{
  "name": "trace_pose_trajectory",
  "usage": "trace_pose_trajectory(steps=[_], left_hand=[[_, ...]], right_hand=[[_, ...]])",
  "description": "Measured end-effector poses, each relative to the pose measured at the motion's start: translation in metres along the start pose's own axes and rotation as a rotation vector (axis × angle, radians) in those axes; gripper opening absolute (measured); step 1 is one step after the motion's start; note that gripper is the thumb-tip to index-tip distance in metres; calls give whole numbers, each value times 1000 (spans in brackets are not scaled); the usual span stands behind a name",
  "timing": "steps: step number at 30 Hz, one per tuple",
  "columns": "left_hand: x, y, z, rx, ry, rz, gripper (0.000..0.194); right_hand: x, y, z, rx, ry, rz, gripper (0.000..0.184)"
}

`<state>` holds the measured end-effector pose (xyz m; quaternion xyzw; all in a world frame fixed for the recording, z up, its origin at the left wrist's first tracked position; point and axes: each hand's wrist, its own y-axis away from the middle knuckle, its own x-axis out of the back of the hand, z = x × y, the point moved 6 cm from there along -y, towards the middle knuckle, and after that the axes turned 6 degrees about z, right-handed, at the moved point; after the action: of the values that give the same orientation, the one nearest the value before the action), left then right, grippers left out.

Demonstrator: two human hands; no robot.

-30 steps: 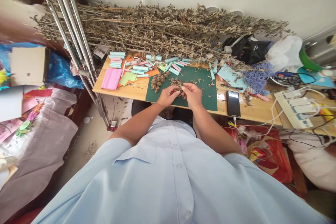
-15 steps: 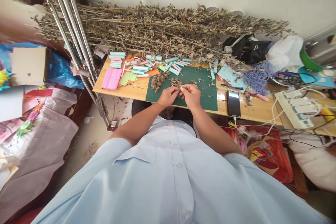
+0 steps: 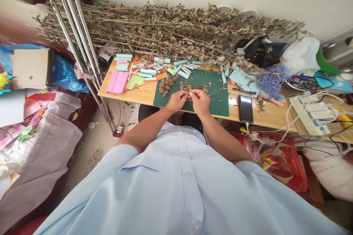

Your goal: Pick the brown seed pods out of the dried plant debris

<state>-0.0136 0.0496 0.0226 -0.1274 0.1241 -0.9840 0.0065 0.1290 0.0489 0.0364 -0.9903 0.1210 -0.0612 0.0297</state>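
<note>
My left hand [image 3: 177, 101] and my right hand [image 3: 200, 101] meet fingertip to fingertip over the near edge of a green cutting mat [image 3: 217, 99]. Both are closed in a pinch; what lies between the fingers is too small to make out. Just beyond the fingertips is a small heap of dried plant bits [image 3: 185, 86]. A second, smaller heap [image 3: 204, 88] lies behind my right hand. To the left, a cluster of brown, rolled balls [image 3: 167, 85] rests on the mat.
Blue and pink paper rolls [image 3: 149, 70] lie behind the mat, before a long pile of dried stalks [image 3: 165, 25]. At right are a phone [image 3: 245, 108] on a cable, purple cord [image 3: 273, 79] and a power strip [image 3: 309, 114]. A metal tripod [image 3: 79, 36] stands left.
The fingers of my right hand have shifted slightly, drawing down closer against the left fingertips. Both hands otherwise stay in place, and the heaps look the same.
</note>
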Motion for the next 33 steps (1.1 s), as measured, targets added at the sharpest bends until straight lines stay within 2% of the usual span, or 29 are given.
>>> trace_pose_trajectory(steps=[7, 10, 13, 16, 20, 24, 26, 28, 31, 33], left_hand=[[2, -1, -2, 10, -39, 9, 17], [2, -2, -3, 25, -20, 12, 19], [2, -2, -3, 25, 28, 24, 23], [1, -2, -8, 36, 60, 27, 27], [-3, -1, -19, 87, 126, 13, 33], [-5, -1, -24, 91, 205, 17, 38], [-6, -1, -23, 96, 226, 6, 40], [-7, -1, -21, 101, 235, -11, 41], [-6, 0, -13, 64, 197, -27, 39], [-4, 1, -9, 32, 138, -34, 39]], right_hand=[[3, -1, -7, 25, -12, 30, 30], [4, -1, -12, 19, -62, 2, 28], [5, 4, -17, 12, -79, -66, 29], [7, 17, -19, 7, -28, -187, 30], [10, 40, -10, -3, 73, -347, 30], [13, 53, 2, 46, 207, -433, 22], [16, 51, 5, 78, 264, -410, 19], [19, 44, 5, 87, 285, -318, 19], [21, 29, 3, 43, 233, -140, 24], [17, 19, 2, 1, 149, -75, 30]])
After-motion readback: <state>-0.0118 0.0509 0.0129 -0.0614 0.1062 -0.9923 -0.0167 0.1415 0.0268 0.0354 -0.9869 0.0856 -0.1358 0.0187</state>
